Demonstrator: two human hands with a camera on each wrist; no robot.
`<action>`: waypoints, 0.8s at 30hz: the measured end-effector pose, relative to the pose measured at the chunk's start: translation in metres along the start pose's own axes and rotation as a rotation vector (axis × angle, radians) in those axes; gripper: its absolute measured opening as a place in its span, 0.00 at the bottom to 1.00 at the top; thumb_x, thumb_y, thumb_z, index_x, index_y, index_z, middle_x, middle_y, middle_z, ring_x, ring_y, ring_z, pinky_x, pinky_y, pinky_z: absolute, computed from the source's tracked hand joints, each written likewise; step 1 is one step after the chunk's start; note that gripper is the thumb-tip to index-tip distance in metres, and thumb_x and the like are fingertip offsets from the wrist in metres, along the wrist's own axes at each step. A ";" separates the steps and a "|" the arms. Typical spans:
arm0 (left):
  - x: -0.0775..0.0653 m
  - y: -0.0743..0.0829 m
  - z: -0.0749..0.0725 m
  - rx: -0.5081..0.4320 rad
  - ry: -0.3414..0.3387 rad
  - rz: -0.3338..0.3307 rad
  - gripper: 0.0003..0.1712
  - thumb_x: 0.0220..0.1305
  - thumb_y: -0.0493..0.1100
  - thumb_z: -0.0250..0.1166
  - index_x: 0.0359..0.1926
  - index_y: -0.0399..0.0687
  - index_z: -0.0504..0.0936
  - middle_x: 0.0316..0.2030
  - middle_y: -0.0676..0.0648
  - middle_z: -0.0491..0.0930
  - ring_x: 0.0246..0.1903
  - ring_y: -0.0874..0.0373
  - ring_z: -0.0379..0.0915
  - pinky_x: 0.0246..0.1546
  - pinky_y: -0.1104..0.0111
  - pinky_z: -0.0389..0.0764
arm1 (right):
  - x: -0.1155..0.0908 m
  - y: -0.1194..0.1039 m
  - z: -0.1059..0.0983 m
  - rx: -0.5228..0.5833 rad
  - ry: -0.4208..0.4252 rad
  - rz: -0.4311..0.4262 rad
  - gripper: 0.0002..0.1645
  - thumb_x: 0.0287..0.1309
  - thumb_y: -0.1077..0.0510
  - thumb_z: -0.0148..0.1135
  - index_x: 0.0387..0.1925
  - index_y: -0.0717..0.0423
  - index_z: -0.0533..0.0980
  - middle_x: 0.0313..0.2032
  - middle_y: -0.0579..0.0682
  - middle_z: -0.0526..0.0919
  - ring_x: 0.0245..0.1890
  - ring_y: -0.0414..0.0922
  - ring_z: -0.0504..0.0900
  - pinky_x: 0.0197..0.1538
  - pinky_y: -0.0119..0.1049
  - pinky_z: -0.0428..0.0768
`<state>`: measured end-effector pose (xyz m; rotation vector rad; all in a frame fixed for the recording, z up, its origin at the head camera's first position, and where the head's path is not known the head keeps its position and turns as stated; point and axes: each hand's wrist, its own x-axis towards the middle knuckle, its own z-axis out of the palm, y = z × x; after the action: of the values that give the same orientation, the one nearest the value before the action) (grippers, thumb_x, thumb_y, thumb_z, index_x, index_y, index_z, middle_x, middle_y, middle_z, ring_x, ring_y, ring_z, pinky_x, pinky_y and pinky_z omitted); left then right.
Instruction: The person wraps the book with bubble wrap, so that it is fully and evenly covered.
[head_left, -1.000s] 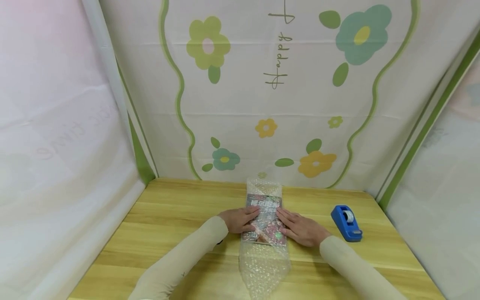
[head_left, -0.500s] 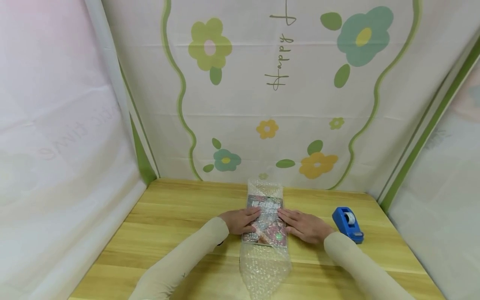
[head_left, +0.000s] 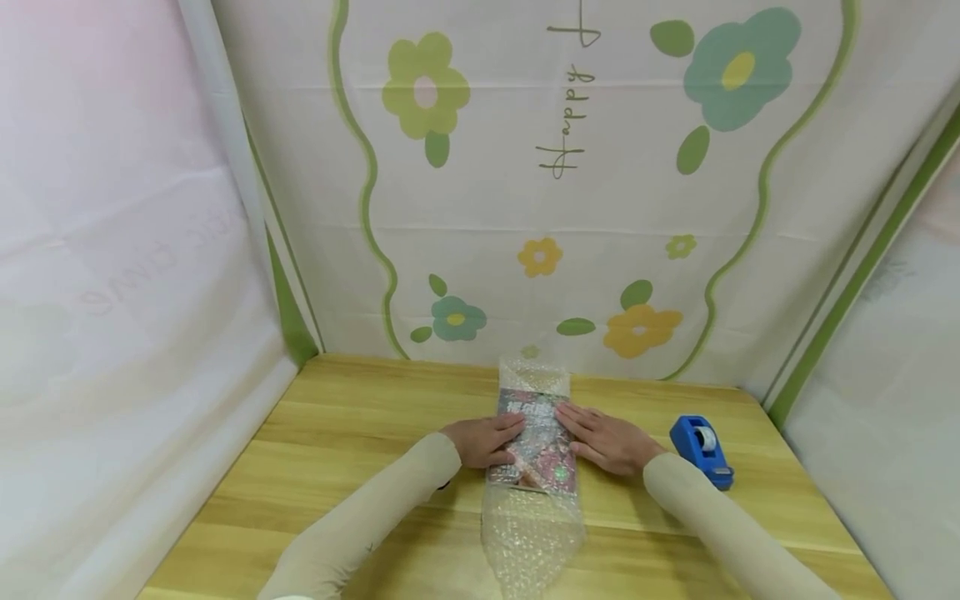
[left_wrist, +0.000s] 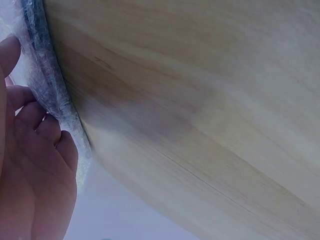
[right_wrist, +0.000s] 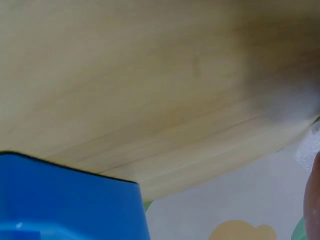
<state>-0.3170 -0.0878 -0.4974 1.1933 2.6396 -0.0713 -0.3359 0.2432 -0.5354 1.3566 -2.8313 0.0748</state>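
Note:
A flat item with a colourful printed cover lies wrapped in clear bubble wrap. Loose wrap extends past its far and near ends. My left hand rests on the package's left side, fingers laid over the cover's edge. In the left wrist view, that hand lies along the wrapped side edge. On the opposite side, my right hand touches the cover with extended fingers, thumb at the right edge. Only a sliver of the right hand enters the right wrist view.
A blue tape dispenser with a roll of tape stands right of my right hand, close to the forearm. The wooden table meets a flower-printed cloth at the back. More cloth hangs on both sides.
My right hand has shifted slightly, its fingertips now a little farther up the cover. The left hand stays in place, and the package lies as before.

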 end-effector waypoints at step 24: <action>-0.004 -0.009 -0.004 -0.177 -0.012 0.012 0.42 0.83 0.61 0.51 0.86 0.51 0.51 0.86 0.51 0.48 0.84 0.55 0.47 0.83 0.62 0.57 | 0.004 0.002 0.006 0.121 -0.052 0.061 0.38 0.85 0.39 0.38 0.86 0.44 0.49 0.86 0.45 0.49 0.85 0.51 0.52 0.82 0.57 0.61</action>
<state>-0.3222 -0.0963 -0.4933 1.1463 2.5659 0.1546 -0.3392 0.2412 -0.5415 1.3115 -2.9561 0.2176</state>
